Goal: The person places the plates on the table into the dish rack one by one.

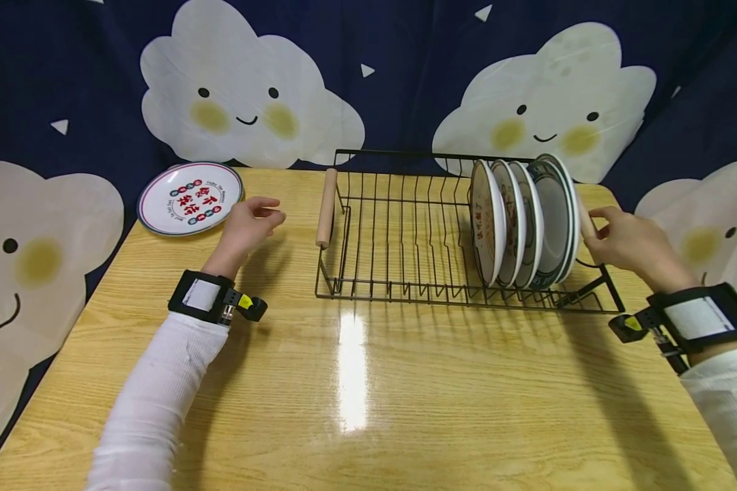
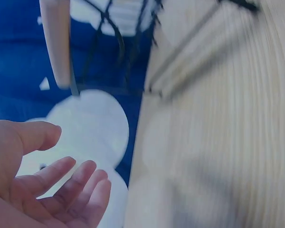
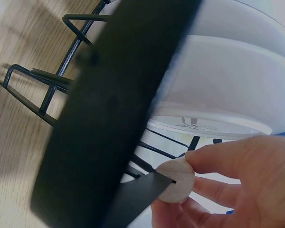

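My right hand (image 1: 635,242) grips the round wooden handle (image 3: 176,180) at the right end of a black wire dish rack (image 1: 399,153). In the right wrist view, thumb and fingers curl round that handle, beside the white undersides of the dishes. Several patterned plates (image 1: 497,225) stand on edge in the rack's right part, with a deeper green-rimmed dish (image 1: 553,218) nearest my right hand. My left hand (image 1: 248,221) holds nothing, its fingers loosely bent, between the rack's left wooden handle (image 1: 327,211) and a white plate with red characters (image 1: 166,204).
The rack stands near the back of a wooden table (image 1: 442,382). Behind it hangs a dark blue curtain (image 1: 399,102) printed with smiling clouds. The white plate lies at the table's back left corner.
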Action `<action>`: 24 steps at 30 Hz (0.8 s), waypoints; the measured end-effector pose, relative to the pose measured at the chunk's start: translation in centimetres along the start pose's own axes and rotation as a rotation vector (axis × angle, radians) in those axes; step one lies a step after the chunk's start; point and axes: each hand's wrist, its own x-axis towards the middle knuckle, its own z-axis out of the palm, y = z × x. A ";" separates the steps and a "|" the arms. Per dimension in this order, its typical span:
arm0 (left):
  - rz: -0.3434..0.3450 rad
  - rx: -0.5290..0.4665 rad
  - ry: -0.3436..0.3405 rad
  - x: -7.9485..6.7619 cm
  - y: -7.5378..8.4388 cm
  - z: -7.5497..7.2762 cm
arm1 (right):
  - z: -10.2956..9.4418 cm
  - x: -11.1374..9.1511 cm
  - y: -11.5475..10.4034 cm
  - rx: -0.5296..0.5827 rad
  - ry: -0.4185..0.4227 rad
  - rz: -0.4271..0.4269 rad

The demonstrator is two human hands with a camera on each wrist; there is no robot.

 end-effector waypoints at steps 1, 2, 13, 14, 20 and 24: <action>-0.007 0.028 0.009 0.2 -0.2 -0.4 | 0.0 0.0 0.0 0.001 -0.001 0.001; -0.014 0.054 0.019 0.3 -0.5 -0.8 | 0.0 0.0 0.0 0.003 -0.002 0.000; 0.021 0.252 0.156 1.4 -3.3 -5.2 | -0.2 -0.1 0.1 0.002 -0.014 -0.006; 0.037 0.273 0.164 1.5 -3.6 -5.5 | -0.3 -0.1 0.1 0.003 -0.016 -0.007; 0.055 0.399 0.165 2.2 -5.1 -6.6 | -0.3 0.0 0.3 0.006 -0.023 -0.011; 0.020 0.482 0.132 2.6 -5.7 -6.9 | -0.2 0.0 0.4 0.014 -0.036 -0.001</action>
